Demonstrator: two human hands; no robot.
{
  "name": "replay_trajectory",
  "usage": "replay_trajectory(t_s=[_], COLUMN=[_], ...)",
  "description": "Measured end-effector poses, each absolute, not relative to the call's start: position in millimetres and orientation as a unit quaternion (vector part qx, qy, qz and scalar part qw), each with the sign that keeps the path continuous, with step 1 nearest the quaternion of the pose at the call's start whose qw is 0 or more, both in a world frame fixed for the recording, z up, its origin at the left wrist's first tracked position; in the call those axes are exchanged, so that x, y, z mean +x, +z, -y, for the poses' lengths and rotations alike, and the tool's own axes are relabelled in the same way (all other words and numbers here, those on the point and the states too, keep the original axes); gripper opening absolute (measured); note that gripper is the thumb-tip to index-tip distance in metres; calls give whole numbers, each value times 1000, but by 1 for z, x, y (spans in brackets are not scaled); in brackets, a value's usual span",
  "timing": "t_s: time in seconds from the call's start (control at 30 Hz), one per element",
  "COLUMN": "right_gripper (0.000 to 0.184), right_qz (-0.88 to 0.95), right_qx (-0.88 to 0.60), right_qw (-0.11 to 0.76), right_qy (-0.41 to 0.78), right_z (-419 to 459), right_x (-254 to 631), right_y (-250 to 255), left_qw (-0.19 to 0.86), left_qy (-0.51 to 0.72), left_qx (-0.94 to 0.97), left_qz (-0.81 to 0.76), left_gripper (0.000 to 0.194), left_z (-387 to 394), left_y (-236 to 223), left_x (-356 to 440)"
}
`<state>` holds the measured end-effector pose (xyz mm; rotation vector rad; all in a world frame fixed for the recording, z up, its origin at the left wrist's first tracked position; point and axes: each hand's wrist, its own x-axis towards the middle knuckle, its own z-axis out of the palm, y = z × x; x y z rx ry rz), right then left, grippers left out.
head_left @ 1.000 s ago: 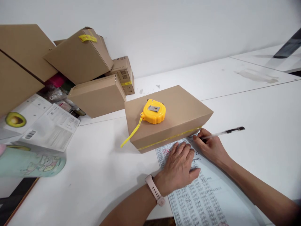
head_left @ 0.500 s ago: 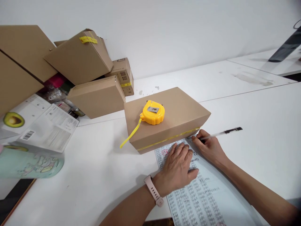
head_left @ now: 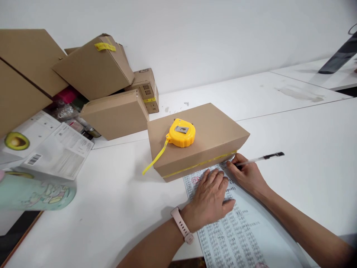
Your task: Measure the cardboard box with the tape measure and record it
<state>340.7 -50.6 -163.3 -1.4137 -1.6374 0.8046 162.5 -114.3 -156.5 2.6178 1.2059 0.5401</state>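
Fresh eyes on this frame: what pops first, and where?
The bright yellow tape measure likely draws the eye first, lying on top of the cardboard box at the middle of the view, its yellow strap hanging over the box's near edge. Next come the two hands just in front: the left hand flat on a printed sheet, the right hand holding a pen near the sheet's top edge.
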Motion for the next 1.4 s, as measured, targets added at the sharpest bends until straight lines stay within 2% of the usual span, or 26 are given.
replay_trajectory(t_s=[1.4], right_gripper=[28], right_qz=[658], right_qx=[-562], right_qw=[397], right_qy=[307], right_z=[47], right_x=[346], right_y=[-168], left_qw=[100], left_qy=[177], left_qx=[889], left_qz=[-411], left_gripper=[52], left_z=[114], left_y=[-158], left_x=[162])
